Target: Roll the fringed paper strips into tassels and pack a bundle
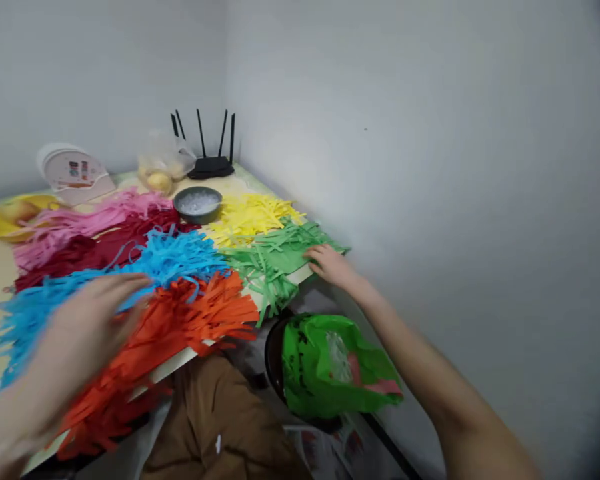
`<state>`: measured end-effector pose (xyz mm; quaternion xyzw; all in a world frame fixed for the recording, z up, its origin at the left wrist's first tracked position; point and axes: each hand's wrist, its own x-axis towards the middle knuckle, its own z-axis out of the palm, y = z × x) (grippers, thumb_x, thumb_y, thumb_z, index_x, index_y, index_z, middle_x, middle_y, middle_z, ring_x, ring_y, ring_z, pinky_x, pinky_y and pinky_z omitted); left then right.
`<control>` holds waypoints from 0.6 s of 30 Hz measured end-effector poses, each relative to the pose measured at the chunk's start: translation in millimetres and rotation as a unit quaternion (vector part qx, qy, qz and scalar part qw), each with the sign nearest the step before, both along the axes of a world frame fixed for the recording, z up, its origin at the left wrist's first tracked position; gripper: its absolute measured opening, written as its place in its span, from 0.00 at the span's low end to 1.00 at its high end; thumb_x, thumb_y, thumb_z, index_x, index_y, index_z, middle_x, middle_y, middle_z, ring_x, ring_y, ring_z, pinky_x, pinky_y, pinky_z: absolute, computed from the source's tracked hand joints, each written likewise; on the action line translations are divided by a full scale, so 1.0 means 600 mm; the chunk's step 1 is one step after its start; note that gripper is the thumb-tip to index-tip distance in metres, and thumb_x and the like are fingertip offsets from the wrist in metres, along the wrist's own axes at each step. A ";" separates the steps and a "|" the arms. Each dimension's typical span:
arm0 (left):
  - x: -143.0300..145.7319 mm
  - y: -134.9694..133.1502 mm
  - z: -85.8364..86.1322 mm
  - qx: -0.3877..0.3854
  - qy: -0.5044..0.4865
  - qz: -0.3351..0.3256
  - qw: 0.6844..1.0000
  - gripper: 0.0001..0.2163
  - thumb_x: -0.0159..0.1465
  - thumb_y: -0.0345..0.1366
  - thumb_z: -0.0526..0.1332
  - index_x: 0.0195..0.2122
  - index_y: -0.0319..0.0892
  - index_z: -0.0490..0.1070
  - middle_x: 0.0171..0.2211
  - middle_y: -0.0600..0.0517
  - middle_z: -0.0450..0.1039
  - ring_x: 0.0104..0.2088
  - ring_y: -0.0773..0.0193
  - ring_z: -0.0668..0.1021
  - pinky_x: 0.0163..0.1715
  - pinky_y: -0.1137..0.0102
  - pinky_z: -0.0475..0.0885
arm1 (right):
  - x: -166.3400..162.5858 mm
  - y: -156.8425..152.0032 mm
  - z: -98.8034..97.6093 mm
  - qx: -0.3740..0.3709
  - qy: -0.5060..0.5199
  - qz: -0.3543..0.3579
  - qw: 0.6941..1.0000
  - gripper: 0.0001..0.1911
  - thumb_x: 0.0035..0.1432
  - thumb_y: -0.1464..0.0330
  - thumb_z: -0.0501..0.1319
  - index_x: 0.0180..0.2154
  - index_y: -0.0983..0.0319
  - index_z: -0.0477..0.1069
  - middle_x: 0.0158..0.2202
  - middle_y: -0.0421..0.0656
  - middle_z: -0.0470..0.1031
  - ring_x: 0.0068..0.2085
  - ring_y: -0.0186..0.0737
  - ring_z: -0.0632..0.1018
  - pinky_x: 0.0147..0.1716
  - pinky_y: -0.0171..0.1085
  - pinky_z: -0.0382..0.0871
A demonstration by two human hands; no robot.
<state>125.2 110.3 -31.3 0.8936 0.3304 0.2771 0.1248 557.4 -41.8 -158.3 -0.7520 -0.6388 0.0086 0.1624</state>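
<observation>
My left hand (93, 327) hovers over the blue fringed paper (180, 257) and the orange fringed paper (165, 317), its fingers stretched out and slightly blurred, with nothing seen in them. At the table's right edge, my right hand (330, 263) touches the green fringed paper (283, 253) with its fingers apart. Yellow fringed paper (255, 215) lies just behind the green. Dark red fringed paper (110, 247) and pink fringed paper (100, 215) spread across the far left. All of these have thin cut strips along their edges.
A grey bowl (197, 205) of clear bits stands among the papers. Behind are a black router (211, 167), a plastic bag (163, 167), a white holder (77, 177) and a yellow bowl (0, 227). A green bag (320, 373) rests below the table edge. Walls stand close behind and right.
</observation>
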 end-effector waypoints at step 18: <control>0.481 -0.029 -0.179 -0.131 0.220 -0.163 0.953 0.14 0.58 0.40 0.69 0.40 0.36 0.79 0.44 0.38 0.78 0.47 0.50 0.79 0.47 0.66 0.72 | 0.049 0.053 0.022 -0.134 -0.042 0.063 0.988 0.06 0.59 0.75 0.60 0.37 0.63 0.75 0.39 0.48 0.77 0.41 0.43 0.75 0.38 0.34 0.61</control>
